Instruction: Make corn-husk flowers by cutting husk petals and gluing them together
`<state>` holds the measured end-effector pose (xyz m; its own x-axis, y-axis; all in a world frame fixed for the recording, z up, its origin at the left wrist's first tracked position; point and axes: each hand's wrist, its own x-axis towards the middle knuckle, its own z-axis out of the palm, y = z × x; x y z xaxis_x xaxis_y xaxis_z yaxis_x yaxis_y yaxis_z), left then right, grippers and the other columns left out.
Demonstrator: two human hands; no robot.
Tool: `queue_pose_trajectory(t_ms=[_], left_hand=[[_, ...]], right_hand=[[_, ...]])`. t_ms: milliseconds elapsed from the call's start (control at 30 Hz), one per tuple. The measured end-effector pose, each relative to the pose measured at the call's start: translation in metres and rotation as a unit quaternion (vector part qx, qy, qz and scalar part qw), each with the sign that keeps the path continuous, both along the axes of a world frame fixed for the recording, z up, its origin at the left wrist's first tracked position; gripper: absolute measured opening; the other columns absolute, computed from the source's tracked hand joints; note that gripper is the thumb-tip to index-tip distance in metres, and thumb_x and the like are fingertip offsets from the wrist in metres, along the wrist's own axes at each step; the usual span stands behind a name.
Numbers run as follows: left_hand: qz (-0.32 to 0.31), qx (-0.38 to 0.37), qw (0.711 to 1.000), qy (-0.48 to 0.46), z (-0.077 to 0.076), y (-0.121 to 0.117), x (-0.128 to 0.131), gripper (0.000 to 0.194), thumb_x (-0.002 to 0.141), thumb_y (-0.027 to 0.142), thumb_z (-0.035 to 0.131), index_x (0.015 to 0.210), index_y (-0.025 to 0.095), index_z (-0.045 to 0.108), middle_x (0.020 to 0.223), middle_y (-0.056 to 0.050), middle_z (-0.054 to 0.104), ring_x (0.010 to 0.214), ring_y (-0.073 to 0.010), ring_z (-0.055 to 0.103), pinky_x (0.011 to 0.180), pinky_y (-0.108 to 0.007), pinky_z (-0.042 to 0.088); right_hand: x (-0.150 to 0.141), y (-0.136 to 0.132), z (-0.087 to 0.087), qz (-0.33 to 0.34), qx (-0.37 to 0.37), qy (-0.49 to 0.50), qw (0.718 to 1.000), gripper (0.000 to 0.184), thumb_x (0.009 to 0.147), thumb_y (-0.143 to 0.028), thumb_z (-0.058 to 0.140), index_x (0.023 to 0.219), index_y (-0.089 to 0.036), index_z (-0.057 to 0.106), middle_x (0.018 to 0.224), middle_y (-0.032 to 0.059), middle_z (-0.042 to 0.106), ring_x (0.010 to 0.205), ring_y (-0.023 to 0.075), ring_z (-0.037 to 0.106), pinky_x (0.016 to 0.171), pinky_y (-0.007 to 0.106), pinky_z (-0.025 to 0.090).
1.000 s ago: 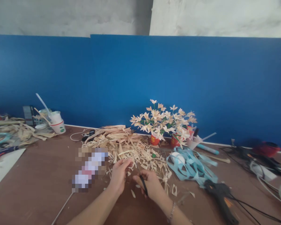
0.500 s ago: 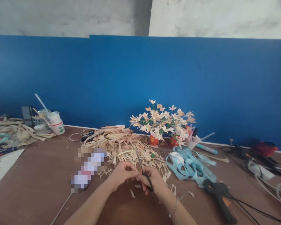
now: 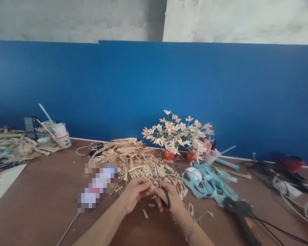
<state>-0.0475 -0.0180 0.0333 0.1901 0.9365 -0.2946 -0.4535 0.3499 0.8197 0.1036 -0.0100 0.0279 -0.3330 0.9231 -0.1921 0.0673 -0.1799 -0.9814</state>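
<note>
In the head view my right hand (image 3: 170,200) is closed round black-handled scissors (image 3: 157,177), whose blades point up and away from me. Close beside it, my left hand (image 3: 136,194) pinches a thin pale strip (image 3: 152,185) that looks like dried husk. The strip runs from the left fingertips toward the right thumb. Under the hands lie a few small cut petal-shaped pieces (image 3: 145,213) on the brown table (image 3: 133,229). Just beyond them spreads a heap of dried husk strips and scraps (image 3: 141,164).
Husk flowers (image 3: 170,128) stand in red cups (image 3: 168,153) behind the heap. Light blue ribbon (image 3: 210,181) and a black glue gun (image 3: 240,218) with its cord lie to the right. A blurred-out device (image 3: 99,186) is on the left, and a white cup (image 3: 63,140) stands behind it.
The scissors have turned more upright and come off the strip. My left hand has shifted slightly downward, its fingers a little apart from the right hand.
</note>
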Motion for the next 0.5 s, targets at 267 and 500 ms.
queue_pose_trajectory(t_ms=[267,500], left_hand=[[0.008,0.000,1.000,-0.014,-0.0023,0.0016,-0.0008,0.015,0.062,0.017,0.076,0.063,0.011,0.062,0.061,-0.003,0.066,0.057,-0.0076,0.062,0.056,-0.012,0.050],[0.045,-0.077,0.988,-0.123,-0.0064,0.0035,0.0011,0.007,0.068,0.004,0.068,0.067,0.010,0.064,0.063,-0.003,0.066,0.062,-0.0088,0.065,0.056,-0.009,0.052]], right_hand=[[-0.0018,0.0014,-0.0050,-0.014,0.011,0.020,1.000,0.041,0.064,-0.057,0.059,0.067,-0.017,0.048,0.033,-0.0057,0.049,0.026,0.0064,0.040,0.029,0.015,0.026],[0.0012,0.0018,-0.0038,-0.010,0.003,0.031,0.999,0.042,0.063,-0.056,0.061,0.068,-0.016,0.049,0.034,-0.0047,0.051,0.026,0.0058,0.041,0.029,0.014,0.029]])
